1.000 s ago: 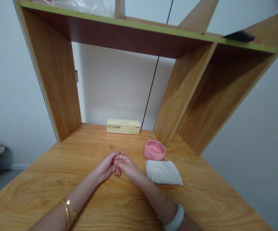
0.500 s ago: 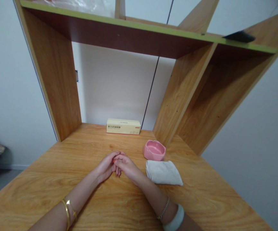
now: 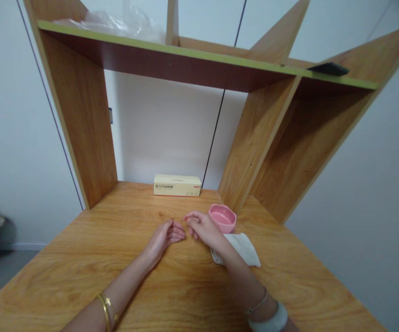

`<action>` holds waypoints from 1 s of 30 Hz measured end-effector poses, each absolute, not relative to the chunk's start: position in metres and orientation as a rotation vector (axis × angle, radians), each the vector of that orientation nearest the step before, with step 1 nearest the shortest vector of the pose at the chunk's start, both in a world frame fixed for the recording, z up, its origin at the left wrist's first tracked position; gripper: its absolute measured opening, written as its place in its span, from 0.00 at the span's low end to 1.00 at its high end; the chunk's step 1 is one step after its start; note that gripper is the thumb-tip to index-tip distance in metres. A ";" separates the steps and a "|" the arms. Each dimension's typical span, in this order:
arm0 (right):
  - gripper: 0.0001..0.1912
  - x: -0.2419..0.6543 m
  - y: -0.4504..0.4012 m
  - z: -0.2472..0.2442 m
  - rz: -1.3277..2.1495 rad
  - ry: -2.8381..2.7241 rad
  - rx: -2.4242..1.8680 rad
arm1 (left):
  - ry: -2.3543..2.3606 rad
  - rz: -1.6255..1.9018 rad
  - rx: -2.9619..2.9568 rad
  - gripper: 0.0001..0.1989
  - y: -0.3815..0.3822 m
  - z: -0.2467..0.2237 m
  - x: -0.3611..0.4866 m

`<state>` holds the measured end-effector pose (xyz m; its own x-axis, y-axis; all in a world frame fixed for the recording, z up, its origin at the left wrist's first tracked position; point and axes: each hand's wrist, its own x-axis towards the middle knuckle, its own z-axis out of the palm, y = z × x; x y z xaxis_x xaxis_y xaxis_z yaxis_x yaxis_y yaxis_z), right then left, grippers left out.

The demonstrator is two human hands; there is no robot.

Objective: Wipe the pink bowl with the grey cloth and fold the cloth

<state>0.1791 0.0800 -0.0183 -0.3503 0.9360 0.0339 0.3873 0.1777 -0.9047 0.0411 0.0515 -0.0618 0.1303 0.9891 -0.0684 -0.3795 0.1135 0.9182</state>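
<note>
My left hand [image 3: 169, 236] is low over the wooden desk, cupped with its palm turned right and its fingers loosely bent. Nothing shows in it. A short gap to the right is my right hand [image 3: 202, 228], fingers half curled and thumb apart from the index finger, with no object visible in it. Just beyond the right hand stands a pink faceted bowl [image 3: 223, 218], with nothing seen inside. Partly hidden under my right wrist lies a folded pale grey cloth [image 3: 246, 249].
A cream long box [image 3: 177, 186] with printed lettering stands at the back of the desk [image 3: 144, 295]. Wooden side panels and a shelf [image 3: 164, 57] frame the space. A clear plastic bag [image 3: 123, 25] and a dark flat object [image 3: 329, 69] rest on the shelf.
My hands were together, right over left, and are now apart. The right hand has moved right, in front of the bowl and over the cloth's edge. The view has tilted up slightly.
</note>
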 end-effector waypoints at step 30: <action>0.12 0.116 0.124 -0.003 1.149 -2.028 -1.607 | 1.105 0.544 2.578 0.16 0.003 -0.061 0.071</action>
